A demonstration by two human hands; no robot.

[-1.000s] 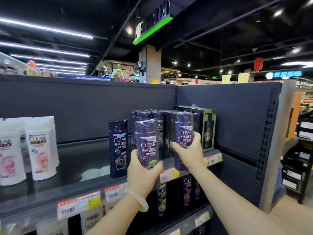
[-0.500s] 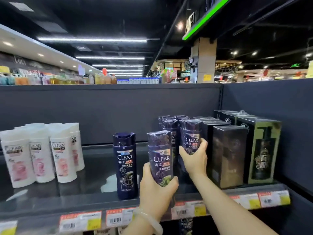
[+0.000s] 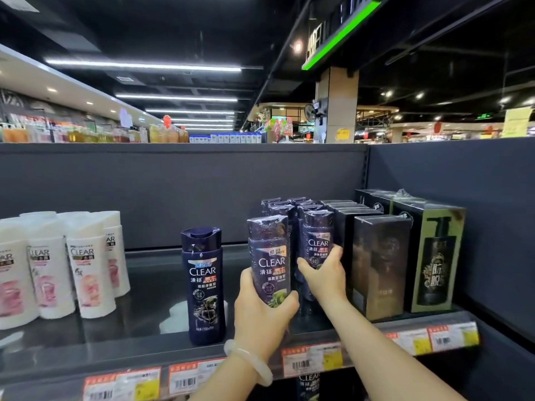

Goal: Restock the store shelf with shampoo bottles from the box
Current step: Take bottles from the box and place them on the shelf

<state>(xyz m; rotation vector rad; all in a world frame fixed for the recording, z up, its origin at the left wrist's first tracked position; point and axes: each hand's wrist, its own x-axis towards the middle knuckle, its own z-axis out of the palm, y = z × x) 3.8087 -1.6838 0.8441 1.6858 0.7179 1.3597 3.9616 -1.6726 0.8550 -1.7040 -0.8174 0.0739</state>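
Your left hand (image 3: 262, 316) hides the base of the wrapped bottle (image 3: 270, 260) it grips, fingers curled tight around it, at the shelf's (image 3: 121, 345) front edge; a bracelet (image 3: 249, 360) circles that wrist. Your right hand (image 3: 322, 273) clasps a second bottle (image 3: 317, 247) heading the dark rows, its lower half out of sight. The price tags (image 3: 312, 358) blur beyond reading. Compared with half a second ago, both grips are unchanged. "CLEAR" reads on both held bottles, the lone navy bottle (image 3: 204, 285) and the white bottles (image 3: 86, 267), cut off at left.
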